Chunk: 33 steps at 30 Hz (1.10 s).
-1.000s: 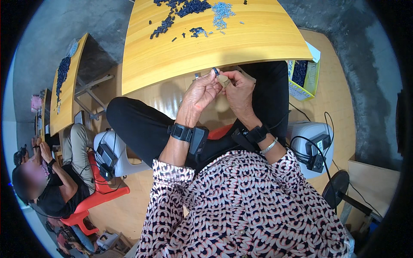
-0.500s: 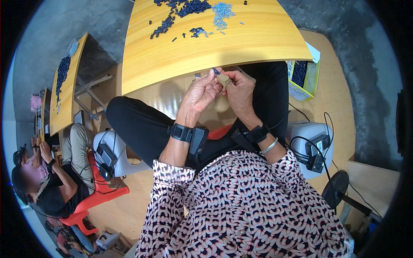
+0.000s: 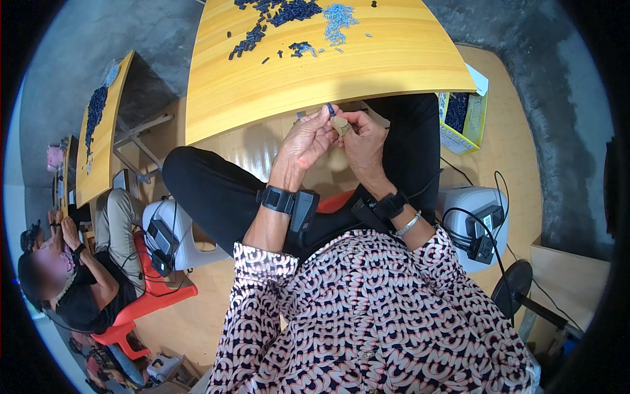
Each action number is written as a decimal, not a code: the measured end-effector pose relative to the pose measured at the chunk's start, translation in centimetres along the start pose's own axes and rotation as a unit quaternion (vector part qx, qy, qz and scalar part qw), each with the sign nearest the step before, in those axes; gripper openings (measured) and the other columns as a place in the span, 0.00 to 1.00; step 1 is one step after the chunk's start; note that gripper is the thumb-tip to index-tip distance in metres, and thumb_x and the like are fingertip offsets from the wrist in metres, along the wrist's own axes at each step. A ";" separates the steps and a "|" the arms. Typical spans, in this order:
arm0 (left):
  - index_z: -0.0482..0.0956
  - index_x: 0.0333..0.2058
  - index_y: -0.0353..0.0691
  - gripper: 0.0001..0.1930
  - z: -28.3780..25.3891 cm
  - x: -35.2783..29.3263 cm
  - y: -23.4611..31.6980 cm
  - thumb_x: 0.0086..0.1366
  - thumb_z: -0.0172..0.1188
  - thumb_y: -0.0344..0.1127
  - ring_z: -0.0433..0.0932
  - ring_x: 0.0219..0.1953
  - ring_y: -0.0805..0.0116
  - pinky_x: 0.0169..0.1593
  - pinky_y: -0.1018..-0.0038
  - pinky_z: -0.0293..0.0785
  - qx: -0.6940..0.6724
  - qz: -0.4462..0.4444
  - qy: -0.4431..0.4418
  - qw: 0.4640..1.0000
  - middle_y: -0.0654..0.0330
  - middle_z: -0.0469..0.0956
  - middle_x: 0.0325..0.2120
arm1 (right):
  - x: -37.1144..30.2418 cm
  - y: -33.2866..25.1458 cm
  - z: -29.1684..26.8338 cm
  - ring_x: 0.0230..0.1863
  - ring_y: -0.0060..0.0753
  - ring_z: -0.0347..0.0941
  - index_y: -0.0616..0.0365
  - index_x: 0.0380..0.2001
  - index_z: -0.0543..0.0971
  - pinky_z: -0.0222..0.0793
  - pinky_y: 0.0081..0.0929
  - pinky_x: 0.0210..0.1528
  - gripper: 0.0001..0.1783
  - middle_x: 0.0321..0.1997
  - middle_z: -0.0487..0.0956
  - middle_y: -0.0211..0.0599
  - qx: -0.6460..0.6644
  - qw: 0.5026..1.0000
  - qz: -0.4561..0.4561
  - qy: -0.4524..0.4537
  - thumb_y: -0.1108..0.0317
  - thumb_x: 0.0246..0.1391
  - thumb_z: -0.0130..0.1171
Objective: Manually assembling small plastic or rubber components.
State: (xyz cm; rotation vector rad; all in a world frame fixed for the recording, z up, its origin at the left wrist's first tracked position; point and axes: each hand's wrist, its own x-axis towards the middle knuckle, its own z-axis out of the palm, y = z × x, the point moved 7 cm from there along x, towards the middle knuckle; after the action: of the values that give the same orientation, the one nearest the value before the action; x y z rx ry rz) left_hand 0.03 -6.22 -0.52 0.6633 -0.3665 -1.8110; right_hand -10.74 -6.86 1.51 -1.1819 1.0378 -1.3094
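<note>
My left hand (image 3: 308, 139) is closed in a pinch just beyond the table's near edge. Between its thumb and forefinger stands a small dark plastic part (image 3: 330, 109), its tip pointing up toward the table. Close against it, my right hand (image 3: 366, 139) has its fingers bent round a tan, roundish, creased piece (image 3: 340, 125), whose kind I cannot make out. That piece touches or nearly touches the dark part. On the yellow wooden table (image 3: 341, 79) lie a heap of similar dark parts (image 3: 295, 12) and a pile of light blue-grey parts (image 3: 339, 20).
At the right, a yellow-edged box (image 3: 462, 125) holds more dark parts. White stools (image 3: 469, 203) with black devices and cables stand on both sides of my legs. On the left, another person (image 3: 92, 276) sits by a second table (image 3: 98, 167) with dark parts on it.
The dark part has tilted more upright in my left fingers. My right hand has shifted very slightly; the piles on the table are unchanged.
</note>
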 end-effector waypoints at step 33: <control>0.74 0.36 0.33 0.09 0.7 -0.5 0.5 0.60 0.55 0.33 0.67 0.22 0.79 0.31 0.82 0.68 -0.016 0.012 0.040 0.999 0.64 0.75 0.26 | 1.4 0.0 0.4 0.19 0.12 0.67 0.64 0.29 0.77 0.64 0.11 0.19 0.08 0.21 0.76 0.28 0.056 0.994 -0.033 -0.086 0.69 0.49 0.59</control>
State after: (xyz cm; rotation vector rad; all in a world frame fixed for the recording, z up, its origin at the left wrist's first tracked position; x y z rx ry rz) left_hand 0.10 -5.95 0.44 0.7048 -0.2893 -1.7587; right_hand -10.27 -8.26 1.68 -1.2285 0.7968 -1.2764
